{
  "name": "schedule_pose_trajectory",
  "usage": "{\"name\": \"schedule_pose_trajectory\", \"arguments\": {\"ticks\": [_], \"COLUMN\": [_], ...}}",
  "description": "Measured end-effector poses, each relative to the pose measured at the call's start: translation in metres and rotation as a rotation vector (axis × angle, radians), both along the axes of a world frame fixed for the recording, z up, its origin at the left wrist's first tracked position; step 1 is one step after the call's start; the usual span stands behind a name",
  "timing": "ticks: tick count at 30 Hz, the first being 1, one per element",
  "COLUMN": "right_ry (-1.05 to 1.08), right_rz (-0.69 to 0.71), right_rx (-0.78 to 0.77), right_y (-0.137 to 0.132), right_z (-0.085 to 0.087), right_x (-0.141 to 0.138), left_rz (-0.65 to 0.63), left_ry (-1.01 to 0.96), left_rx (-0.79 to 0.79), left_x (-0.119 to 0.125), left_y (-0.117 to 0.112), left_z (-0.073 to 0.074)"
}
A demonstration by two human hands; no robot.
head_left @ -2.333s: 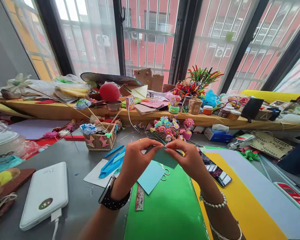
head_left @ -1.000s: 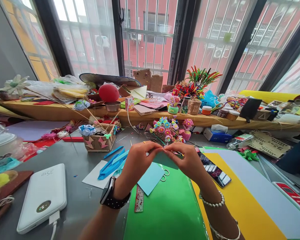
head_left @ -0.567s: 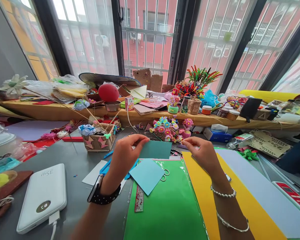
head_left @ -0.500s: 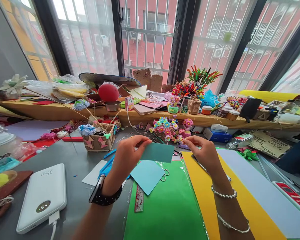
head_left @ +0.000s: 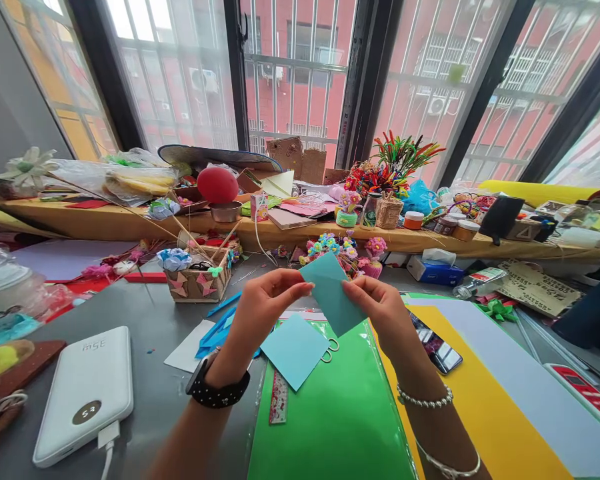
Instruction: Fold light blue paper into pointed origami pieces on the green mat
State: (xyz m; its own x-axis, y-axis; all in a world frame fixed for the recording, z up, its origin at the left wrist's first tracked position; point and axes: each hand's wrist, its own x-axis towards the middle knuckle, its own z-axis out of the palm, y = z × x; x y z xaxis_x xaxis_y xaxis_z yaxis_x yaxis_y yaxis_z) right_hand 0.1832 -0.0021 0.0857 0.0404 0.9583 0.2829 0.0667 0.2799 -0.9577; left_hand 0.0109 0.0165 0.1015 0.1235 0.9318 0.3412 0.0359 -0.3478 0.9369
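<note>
A sheet of teal-blue craft paper (head_left: 331, 293) hangs tilted in the air, one corner pointing down. My left hand (head_left: 267, 303) meets its left edge, thumb in front and fingertips behind. At the right edge, my right hand (head_left: 383, 310) pinches the same sheet between thumb and fingers. Below lies a light-blue square of paper (head_left: 295, 350) on a green sheet (head_left: 335, 427). Scissors (head_left: 331, 350) stick out from under that square, only their handles showing. A patterned ruler (head_left: 279, 400) is partly covered by it too.
Blue paper strips (head_left: 215, 337) and a white paper piece (head_left: 187, 347) lie left of the green sheet. A white power bank (head_left: 87, 393) is farther left. A phone (head_left: 437, 343) rests on yellow paper (head_left: 485, 407). Behind stand a cardboard box (head_left: 200, 283) and crocheted flowers (head_left: 375, 247).
My right hand has moved left and taken hold of the paper's right edge. The sheet has turned from level to slanted. The phone is more exposed now.
</note>
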Motion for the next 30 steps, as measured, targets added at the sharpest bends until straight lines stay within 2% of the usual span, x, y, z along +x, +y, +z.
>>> {"name": "schedule_pose_trajectory", "arguments": {"ticks": [6,11,17,23,30], "right_ry": [0.002,-0.054,-0.022,0.009,-0.253], "right_rz": [0.059,0.061,0.129,0.085,0.096], "right_rx": [-0.019,0.024,-0.059,-0.015,0.024], "right_y": [-0.0020,-0.0026,-0.0035,-0.0014,-0.0026], "right_z": [0.0011,0.0019,0.0042,0.0029,0.0035], "right_x": [-0.0040,0.0008,-0.0003,0.0015,0.0017], "left_rz": [-0.047,-0.186,-0.077,-0.139,-0.224], "left_ry": [0.027,0.122,0.126,0.256,0.348], "left_rx": [-0.115,-0.169,-0.102,-0.037,-0.033], "left_x": [0.0043,0.0045,0.0046,0.0023,0.0027], "left_y": [-0.0037,-0.0038,-0.0024,-0.0045,-0.0036], "left_z": [0.0003,0.0001,-0.0014,0.0012,-0.0023]}}
